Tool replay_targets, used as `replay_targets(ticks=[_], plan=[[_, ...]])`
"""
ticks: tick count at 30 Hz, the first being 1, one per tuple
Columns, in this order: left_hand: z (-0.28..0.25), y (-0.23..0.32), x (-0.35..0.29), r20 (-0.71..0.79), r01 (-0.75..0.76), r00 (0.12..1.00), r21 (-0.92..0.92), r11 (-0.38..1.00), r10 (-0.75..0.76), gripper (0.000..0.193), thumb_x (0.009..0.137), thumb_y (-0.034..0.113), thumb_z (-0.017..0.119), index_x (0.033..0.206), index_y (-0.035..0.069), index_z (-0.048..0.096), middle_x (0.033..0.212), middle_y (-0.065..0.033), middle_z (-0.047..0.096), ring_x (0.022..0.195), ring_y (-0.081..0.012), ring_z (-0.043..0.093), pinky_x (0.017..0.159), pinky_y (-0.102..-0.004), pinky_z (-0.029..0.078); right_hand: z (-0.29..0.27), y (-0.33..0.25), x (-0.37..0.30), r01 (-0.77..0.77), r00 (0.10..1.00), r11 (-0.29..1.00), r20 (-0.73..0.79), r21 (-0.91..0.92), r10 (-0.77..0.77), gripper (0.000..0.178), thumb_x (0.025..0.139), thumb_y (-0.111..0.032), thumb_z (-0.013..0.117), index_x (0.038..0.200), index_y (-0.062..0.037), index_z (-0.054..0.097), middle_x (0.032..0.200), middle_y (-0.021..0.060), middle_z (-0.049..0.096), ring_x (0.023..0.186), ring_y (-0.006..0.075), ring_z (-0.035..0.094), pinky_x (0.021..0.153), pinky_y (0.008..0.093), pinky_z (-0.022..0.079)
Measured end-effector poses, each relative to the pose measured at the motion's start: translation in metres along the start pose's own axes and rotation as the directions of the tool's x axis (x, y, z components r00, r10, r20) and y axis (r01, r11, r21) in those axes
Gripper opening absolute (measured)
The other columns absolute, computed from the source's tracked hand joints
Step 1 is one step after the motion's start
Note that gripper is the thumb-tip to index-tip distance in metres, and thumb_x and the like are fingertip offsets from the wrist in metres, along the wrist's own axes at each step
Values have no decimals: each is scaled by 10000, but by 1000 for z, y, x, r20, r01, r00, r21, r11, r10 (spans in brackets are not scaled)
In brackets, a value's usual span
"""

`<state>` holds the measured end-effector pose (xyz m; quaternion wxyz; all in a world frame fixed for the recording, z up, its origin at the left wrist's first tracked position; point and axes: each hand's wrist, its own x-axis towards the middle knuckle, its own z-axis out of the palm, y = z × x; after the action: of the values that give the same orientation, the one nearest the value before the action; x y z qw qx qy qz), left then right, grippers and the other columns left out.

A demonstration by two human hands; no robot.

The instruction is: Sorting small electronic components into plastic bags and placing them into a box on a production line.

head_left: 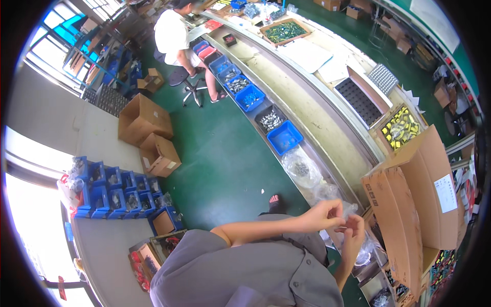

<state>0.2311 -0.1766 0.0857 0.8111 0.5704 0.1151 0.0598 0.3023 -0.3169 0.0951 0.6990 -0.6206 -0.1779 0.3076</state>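
My left hand [323,215] and my right hand [353,234] are close together above the near end of the bench. The fingers of both are bent and pinched together, and whatever lies between the tips is too small to make out. Clear plastic [350,209] shows right behind the fingers; I cannot tell whether either hand grips it. Farther along the bench edge lie a clear plastic bag with small parts [302,168] and another crumpled clear bag [325,191]. Beyond them stands a blue bin [285,137], next to a dark bin of small metal parts [271,118].
A large open carton [394,225] stands right of my hands. Behind it is a box of yellow-and-black parts [401,127]. More blue bins [249,97] line the conveyor bench [317,110]. A seated person [174,38] works at the far end. Cartons [146,120] stand on the floor at left.
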Motion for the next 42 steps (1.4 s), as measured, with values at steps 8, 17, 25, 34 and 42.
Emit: replay_targets(ticks=[8,17,25,34,42], plan=[[4,10,3,46,-15,999,284,959,2,245,686,53,644,866,22,482,592,-32,448,541,-115,430,500,-265,373,-7,30,7,-19,994,960,-106,-278,-11,148,862,-123,524,893,21,535,778,-5,530,710,58,500,624,191,407],[-12,-2,-11,287,-24,947,508,861,-142,157,700,107,631,757,5,527,640,-98,544,593,-192,535,546,-322,414,-31,48,22,-89,994,657,25,748,106,148,890,-196,483,876,-54,523,772,13,551,706,112,544,620,270,466],[-31,-8,2,199,319,929,-10,948,-311,738,723,256,700,1276,36,263,1138,-90,388,1036,-182,464,822,-320,429,10,22,23,-200,961,976,-176,92,213,202,891,-245,470,864,-55,534,740,-26,489,592,42,431,498,186,350],[-66,-44,12,65,471,868,-418,777,-492,203,848,88,454,1002,-33,509,859,-124,594,801,-225,595,734,-348,496,-15,35,11,-304,953,950,-34,-70,302,227,782,-154,629,956,-43,536,529,-69,364,454,23,309,414,199,242],[-89,-65,20,171,608,749,-561,562,-639,188,811,52,490,996,56,460,595,28,381,490,-56,343,435,-198,283,-61,101,1,-401,915,916,-45,3,401,240,832,-229,544,811,3,603,672,78,565,569,127,480,543,272,388]])
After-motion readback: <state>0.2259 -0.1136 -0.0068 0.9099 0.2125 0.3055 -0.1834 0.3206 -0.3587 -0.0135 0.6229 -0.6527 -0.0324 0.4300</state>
